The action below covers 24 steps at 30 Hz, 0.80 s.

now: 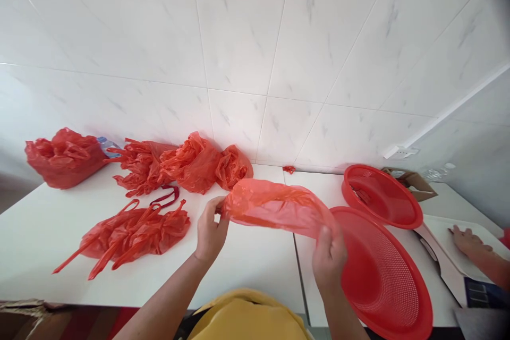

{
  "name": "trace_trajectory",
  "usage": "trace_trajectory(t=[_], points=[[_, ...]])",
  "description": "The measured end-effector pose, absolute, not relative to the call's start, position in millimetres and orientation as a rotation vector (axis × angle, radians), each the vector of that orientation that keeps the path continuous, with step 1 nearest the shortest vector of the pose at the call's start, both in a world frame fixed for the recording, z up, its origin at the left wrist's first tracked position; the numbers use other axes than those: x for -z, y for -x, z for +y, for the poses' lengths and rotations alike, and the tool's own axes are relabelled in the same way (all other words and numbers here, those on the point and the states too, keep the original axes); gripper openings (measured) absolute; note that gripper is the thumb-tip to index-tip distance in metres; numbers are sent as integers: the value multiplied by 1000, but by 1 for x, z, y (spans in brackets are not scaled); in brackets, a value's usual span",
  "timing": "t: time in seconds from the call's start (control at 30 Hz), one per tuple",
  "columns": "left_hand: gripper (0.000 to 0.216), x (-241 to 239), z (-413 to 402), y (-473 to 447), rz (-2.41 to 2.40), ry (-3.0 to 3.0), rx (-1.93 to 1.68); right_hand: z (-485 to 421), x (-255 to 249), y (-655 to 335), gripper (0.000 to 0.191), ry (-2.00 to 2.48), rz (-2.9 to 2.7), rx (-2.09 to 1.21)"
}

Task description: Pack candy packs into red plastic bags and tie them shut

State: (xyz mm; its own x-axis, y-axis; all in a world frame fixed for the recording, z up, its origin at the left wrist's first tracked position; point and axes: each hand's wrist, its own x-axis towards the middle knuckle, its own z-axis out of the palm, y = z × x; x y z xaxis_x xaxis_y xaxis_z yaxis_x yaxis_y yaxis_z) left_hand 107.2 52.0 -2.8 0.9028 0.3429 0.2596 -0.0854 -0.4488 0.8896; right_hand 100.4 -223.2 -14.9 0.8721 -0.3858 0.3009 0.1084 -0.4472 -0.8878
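Note:
A red plastic bag [274, 206] is stretched between both my hands above the white table [247, 260]. My left hand [210, 231] pinches its left end. My right hand [329, 256] grips its right end, just over the rim of a large red perforated basket [386, 281]. A pile of flattened red bags [133, 232] lies on the table to the left of my left hand.
More crumpled red bags [191, 166] line the tiled wall, with another heap [64, 156] at far left. A second red basket [382, 195] sits behind the first. Another person's hand [468, 240] rests on a white board at right. A cardboard box [412, 181] stands behind.

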Motion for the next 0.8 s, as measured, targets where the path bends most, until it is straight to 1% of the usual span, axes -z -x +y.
trace_trajectory(t=[0.03,0.07,0.17,0.23,0.3,0.4,0.57,0.63,0.7,0.8], points=[[25,2,53,-103,113,-2039,-514,-223,15,-98,43,1962,135,599],[23,6,54,-100,70,-2104,-445,-223,19,-97,41,1982,77,515],[15,33,61,-98,198,-2168,64,-222,42,-100,34,2004,108,-72],[16,53,66,-97,345,-2093,136,-223,57,-102,35,1955,225,-200],[15,65,71,-95,409,-2050,98,-223,64,-102,36,1917,271,-137],[13,65,74,-92,390,-2080,100,-222,61,-100,36,1910,271,-125],[31,52,72,-86,325,-2196,47,-219,51,-98,38,1938,265,-106],[33,51,71,-85,317,-2216,38,-220,50,-96,38,1922,259,-72],[32,53,71,-83,317,-2211,56,-221,52,-93,38,1914,260,-54],[24,57,68,-82,329,-2162,59,-224,54,-89,37,1920,278,-41]])
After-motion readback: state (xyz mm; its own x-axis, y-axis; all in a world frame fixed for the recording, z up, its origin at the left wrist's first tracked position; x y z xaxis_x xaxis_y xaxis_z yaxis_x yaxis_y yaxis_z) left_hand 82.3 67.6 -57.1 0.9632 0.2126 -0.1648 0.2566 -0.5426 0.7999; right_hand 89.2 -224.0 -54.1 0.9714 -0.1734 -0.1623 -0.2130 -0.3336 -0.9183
